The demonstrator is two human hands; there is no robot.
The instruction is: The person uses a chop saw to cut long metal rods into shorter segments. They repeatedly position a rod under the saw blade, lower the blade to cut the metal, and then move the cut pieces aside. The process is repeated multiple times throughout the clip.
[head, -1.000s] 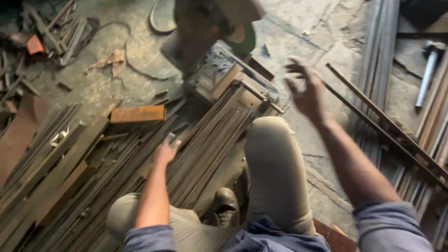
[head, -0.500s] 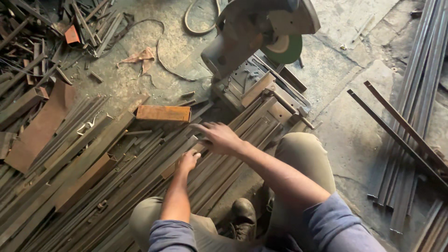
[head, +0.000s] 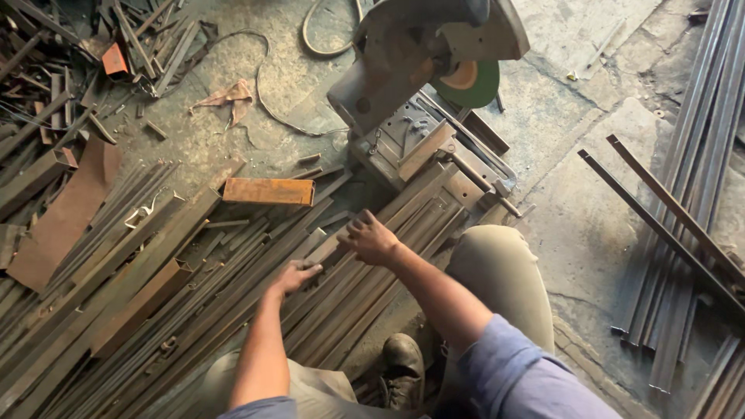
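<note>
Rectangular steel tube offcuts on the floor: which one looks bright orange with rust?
The short orange tube piece, lying flat left of the chop saw, beyond both hands. The other offcuts nearby are dull brown or grey.

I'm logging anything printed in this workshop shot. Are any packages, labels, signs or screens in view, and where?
None can be made out: no package, label, sign or screen shows.
Both hands, left and right, rest on bare rusty metal strips on the floor.
The chop saw ahead is grey with a green disc; no plate is readable.
</note>
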